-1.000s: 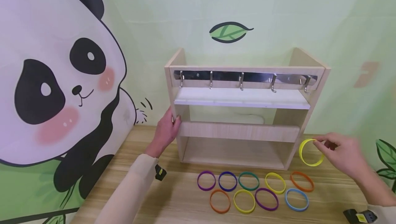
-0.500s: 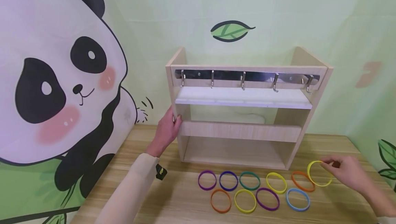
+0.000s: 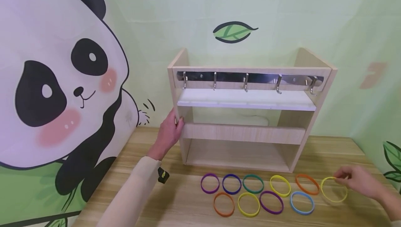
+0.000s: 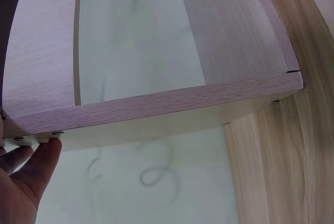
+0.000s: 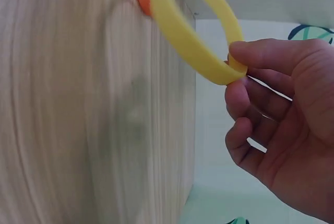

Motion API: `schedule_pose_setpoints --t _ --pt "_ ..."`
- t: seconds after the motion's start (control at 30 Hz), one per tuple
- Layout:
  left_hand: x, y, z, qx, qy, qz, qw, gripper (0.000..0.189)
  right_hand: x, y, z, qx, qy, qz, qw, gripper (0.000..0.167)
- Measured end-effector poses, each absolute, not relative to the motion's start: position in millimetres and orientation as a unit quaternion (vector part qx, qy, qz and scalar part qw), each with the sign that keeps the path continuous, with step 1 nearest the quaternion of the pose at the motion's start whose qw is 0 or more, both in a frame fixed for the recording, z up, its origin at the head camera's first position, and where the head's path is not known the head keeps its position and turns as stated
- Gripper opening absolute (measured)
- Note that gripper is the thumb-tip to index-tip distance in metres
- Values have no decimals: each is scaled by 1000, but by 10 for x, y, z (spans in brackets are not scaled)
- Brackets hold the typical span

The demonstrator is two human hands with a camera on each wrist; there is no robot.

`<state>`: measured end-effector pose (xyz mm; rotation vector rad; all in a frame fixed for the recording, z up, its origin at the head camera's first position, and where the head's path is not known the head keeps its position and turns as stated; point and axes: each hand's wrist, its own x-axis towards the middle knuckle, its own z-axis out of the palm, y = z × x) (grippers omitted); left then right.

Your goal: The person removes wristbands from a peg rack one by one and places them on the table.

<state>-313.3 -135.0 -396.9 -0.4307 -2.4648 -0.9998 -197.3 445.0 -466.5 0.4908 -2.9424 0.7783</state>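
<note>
My left hand (image 3: pixel 169 133) grips the left side panel of a small wooden shelf (image 3: pixel 244 133), thumb at its front edge. In the left wrist view, fingertips touch the panel's outer face (image 4: pixel 156 122). At the right, my right hand (image 3: pixel 360 181) pinches a yellow silicone wristband (image 5: pixel 185 41) between thumb and fingers. That band hangs tilted low over the table, just right of an orange wristband (image 3: pixel 311 193); whether its lower edge touches the wood I cannot tell. A light blue wristband (image 3: pixel 304 213) lies to the left of the held one.
Several more wristbands lie flat in two rows before the shelf, including a purple (image 3: pixel 201 183), a dark blue (image 3: pixel 232 194) and a teal one (image 3: pixel 254 193). A metal rail (image 3: pixel 230 77) with several hooks crosses the shelf's top front. A panda-printed wall (image 3: pixel 47 133) stands left.
My right hand has lowered the yellow wristband from beside the shelf toward the table and moved it right, past the orange one. The left hand keeps its grip on the shelf.
</note>
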Motion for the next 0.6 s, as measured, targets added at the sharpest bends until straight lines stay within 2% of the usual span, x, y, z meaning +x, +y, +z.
schedule_pose_setpoints --t 0.27,0.37,0.6 --pt "-3131 -1357 -3983 -157 -888 -365 231 40 -1957 4609 -4693 135 -949 276 -72 7" --pt "-3132 -1360 -4000 -161 -886 -363 241 40 -1939 4643 -4725 145 -947 276 -81 6" --pt "-3139 -1354 -4004 -165 -884 -360 248 39 -1942 4676 -4886 169 -951 252 -57 3"
